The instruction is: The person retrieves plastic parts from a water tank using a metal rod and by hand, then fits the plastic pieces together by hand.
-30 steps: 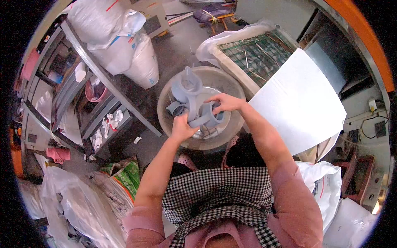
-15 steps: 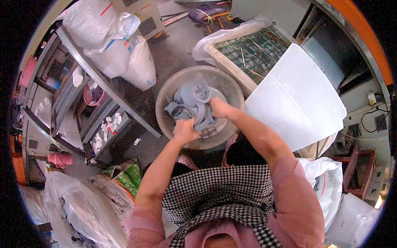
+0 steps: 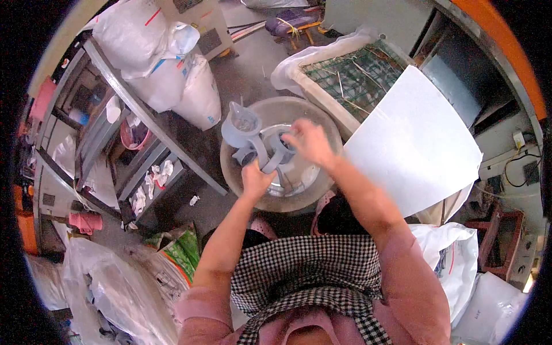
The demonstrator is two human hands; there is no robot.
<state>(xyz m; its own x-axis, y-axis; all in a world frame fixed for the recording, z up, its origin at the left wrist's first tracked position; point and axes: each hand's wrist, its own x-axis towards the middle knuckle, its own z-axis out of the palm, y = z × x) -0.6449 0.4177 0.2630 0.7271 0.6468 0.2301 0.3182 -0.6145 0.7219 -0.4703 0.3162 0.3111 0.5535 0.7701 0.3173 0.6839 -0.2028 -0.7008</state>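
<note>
A grey-blue plastic jug (image 3: 241,127) with a pointed spout and a long handle is tilted over the left side of a round, worn tub (image 3: 325,123). My left hand (image 3: 257,178) is closed around the handle end, near other grey plastic pieces. Beside the jug, another grey plastic piece (image 3: 280,150) with a round opening lies close to my right fingers. My right hand (image 3: 312,142) is over the tub with its fingers apart and slightly blurred. Whether its fingertips touch that piece, I cannot tell.
A large white sheet (image 3: 417,144) leans at the right, by a pale bin with green netting (image 3: 353,77). Full white sacks (image 3: 198,95) stand behind a grey metal frame (image 3: 144,109) at the left. Clear plastic bags (image 3: 112,287) lie at the lower left.
The jug has moved left and turned, so its spout and handle now show. My right hand has come away from the pieces and risen slightly. My left hand stays gripped.
</note>
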